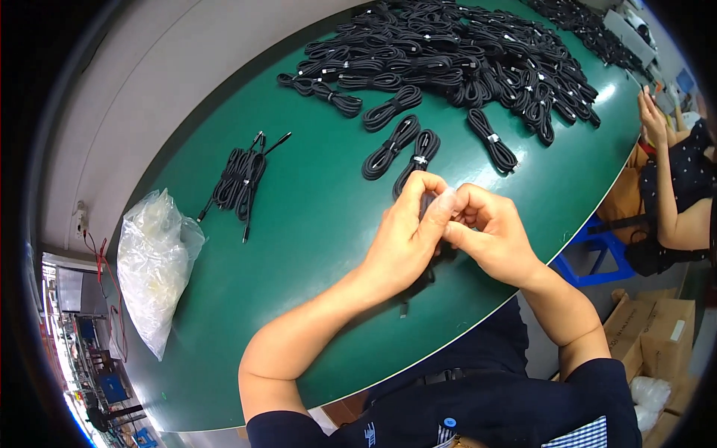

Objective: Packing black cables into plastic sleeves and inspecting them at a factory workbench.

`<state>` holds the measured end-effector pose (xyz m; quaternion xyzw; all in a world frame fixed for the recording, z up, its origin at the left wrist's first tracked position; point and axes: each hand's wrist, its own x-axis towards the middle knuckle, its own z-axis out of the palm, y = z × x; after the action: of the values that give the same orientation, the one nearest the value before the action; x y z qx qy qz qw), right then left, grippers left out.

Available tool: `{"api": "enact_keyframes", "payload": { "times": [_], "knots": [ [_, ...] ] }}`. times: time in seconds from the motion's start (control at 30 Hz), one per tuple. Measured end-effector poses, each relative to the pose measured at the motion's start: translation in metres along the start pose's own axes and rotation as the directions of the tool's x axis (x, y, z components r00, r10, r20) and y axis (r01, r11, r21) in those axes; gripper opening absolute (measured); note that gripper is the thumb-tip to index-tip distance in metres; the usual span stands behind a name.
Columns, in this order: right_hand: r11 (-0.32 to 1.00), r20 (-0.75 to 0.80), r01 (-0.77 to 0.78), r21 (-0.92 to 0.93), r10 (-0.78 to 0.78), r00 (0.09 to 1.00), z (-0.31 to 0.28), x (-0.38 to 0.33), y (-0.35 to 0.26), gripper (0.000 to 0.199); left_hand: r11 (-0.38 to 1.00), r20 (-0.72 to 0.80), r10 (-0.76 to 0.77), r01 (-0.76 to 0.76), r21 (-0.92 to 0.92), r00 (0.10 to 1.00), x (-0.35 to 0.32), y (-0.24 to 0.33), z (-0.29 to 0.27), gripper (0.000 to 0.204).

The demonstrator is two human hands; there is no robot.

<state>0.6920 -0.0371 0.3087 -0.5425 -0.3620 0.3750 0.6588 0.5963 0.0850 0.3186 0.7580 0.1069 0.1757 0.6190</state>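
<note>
Over the near part of the green table [321, 216], both my hands meet with fingers bent inward. My left hand [403, 239] is closed round a black cable [426, 279], mostly hidden by the fingers; part of it shows below the hand. A small connector end [404, 310] shows nearer to me. My right hand [489, 231] pinches at the same spot, its fingertips touching the left thumb; whatever lies between them is too small to make out. Just beyond the hands lie a coiled cable [424, 149] and another coil [390, 148].
A large heap of coiled black cables [463, 56] covers the far side. One tied coil [491, 140] lies apart. At left are a bundle of cables [240, 179] and a clear plastic bag [157, 261]. A co-worker [676, 179] sits at right, near a blue stool [594, 254] and cardboard boxes [650, 332].
</note>
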Motion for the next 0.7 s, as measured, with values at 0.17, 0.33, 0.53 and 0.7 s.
{"api": "enact_keyframes", "payload": {
  "times": [0.17,0.33,0.53,0.7],
  "knots": [
    [0.998,-0.142,0.053,0.024,-0.049,0.989,-0.026,-0.001,-0.015,0.011,0.977,0.131,-0.134,0.153,-0.149,0.982,0.002,0.006,-0.005,0.022],
    [0.994,-0.127,0.052,0.095,-0.04,0.991,-0.031,-0.011,-0.02,0.012,0.987,0.342,-0.121,0.151,-0.061,0.932,-0.002,0.026,-0.007,0.021],
    [0.995,-0.136,0.072,0.068,-0.062,0.989,-0.016,-0.037,-0.019,0.014,0.99,0.343,-0.076,0.111,-0.082,0.936,-0.016,0.028,0.005,0.017],
    [0.999,-0.145,-0.045,0.007,0.046,0.988,-0.02,-0.038,-0.019,0.011,0.995,0.341,-0.069,0.09,-0.046,0.938,-0.018,0.022,0.01,0.013]
  ]
}}
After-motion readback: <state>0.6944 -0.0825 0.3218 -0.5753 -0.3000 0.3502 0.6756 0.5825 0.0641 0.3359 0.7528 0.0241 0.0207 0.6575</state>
